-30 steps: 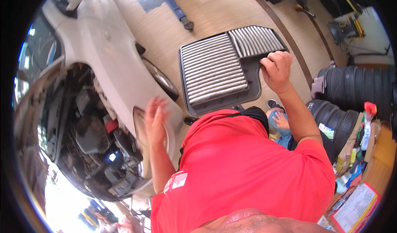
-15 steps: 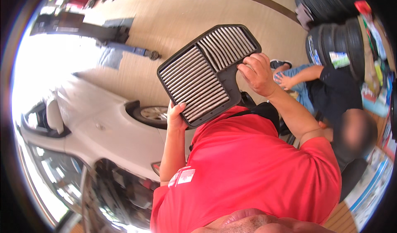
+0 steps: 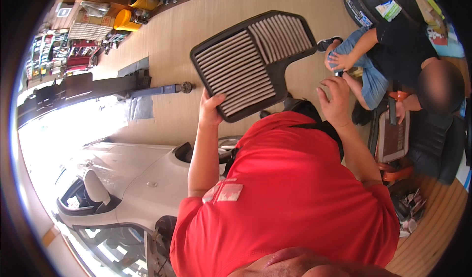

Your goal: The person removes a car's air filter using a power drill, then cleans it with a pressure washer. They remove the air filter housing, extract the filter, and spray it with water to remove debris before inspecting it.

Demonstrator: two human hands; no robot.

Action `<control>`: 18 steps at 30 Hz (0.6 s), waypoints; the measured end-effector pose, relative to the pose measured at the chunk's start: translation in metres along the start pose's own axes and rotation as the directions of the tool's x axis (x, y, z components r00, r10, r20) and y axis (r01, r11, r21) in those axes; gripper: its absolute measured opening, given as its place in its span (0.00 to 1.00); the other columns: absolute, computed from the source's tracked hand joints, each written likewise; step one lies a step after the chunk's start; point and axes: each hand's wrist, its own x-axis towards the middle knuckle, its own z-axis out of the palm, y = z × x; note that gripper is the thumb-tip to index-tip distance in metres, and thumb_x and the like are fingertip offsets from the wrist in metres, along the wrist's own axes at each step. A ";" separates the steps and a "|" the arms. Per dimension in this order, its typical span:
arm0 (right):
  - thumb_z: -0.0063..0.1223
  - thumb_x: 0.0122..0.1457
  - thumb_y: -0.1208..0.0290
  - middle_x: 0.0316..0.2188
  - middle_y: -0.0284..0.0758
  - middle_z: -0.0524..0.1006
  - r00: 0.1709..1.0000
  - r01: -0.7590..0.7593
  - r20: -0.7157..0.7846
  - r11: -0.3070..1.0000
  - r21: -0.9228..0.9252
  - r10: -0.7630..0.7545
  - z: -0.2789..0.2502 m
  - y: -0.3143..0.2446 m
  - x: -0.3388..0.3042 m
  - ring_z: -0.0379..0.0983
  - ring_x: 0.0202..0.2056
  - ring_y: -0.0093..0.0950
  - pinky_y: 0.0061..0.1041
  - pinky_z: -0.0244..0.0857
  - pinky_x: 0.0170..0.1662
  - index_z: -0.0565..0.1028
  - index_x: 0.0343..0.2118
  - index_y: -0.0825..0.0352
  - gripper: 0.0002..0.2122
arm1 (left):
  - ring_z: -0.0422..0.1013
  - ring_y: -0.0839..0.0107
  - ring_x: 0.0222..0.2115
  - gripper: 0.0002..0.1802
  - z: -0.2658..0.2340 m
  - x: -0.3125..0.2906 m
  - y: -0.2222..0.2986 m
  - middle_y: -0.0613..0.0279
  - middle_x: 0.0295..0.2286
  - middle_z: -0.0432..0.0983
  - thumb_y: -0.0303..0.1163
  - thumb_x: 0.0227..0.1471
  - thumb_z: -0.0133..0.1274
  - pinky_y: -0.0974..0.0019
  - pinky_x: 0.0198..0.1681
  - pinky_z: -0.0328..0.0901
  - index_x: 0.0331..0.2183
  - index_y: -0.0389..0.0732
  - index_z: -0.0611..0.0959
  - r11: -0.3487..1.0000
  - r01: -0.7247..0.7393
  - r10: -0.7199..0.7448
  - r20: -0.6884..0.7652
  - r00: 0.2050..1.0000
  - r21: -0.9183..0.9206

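Observation:
A pleated air filter (image 3: 236, 73) with a black frame hangs raised in front of my red shirt, its light, greyish pleats facing me. My left hand (image 3: 211, 109) grips the filter's lower left corner, thumb on the near face and the other fingers hidden behind it. Off the filter's right side, my right hand (image 3: 337, 101) is raised with nothing visible in it. Its fingers are bent and its thumb stands apart from them. The notched right edge of the filter is free of any hand.
A pale car (image 3: 142, 178) stands at left, with a lift arm (image 3: 162, 90) beyond it. On the right sits a co-worker in a dark shirt (image 3: 403, 41), close to my right hand. Stacked tyres (image 3: 364, 4) stand behind them. A yellow bucket (image 3: 127, 20) is at far left.
My right hand has let go of the filter and drawn away to the right. The left hand still holds it, slightly higher. The view has shifted, showing more shelving at left.

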 end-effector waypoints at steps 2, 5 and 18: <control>0.63 0.44 0.78 0.35 0.38 0.73 0.999 -0.041 -0.007 0.999 -0.012 0.041 -0.004 -0.010 -0.006 0.69 0.40 0.40 0.38 0.61 0.45 0.74 0.34 0.66 0.13 | 0.72 0.56 0.47 0.37 -0.004 0.001 -0.002 0.47 0.48 0.73 0.27 0.40 0.58 0.54 0.51 0.69 0.54 0.30 0.68 0.999 0.033 -0.034 0.018 0.999 0.027; 0.63 0.45 0.78 0.35 0.39 0.74 0.988 -0.154 0.013 0.988 0.015 0.154 -0.011 -0.013 -0.018 0.70 0.40 0.40 0.37 0.62 0.44 0.74 0.33 0.67 0.11 | 0.73 0.57 0.47 0.36 -0.004 0.007 -0.009 0.47 0.47 0.73 0.27 0.41 0.59 0.55 0.51 0.69 0.54 0.30 0.69 0.997 0.072 -0.073 0.038 0.997 0.015; 0.59 0.52 0.65 0.33 0.46 0.76 0.673 -0.167 0.716 0.981 -0.099 0.187 -0.017 -0.042 -0.030 0.73 0.37 0.46 0.41 0.66 0.42 0.73 0.33 0.69 0.13 | 0.75 0.59 0.43 0.28 -0.015 0.017 -0.048 0.50 0.44 0.76 0.20 0.43 0.53 0.57 0.48 0.70 0.50 0.31 0.72 0.976 0.127 -0.107 -0.117 0.987 0.176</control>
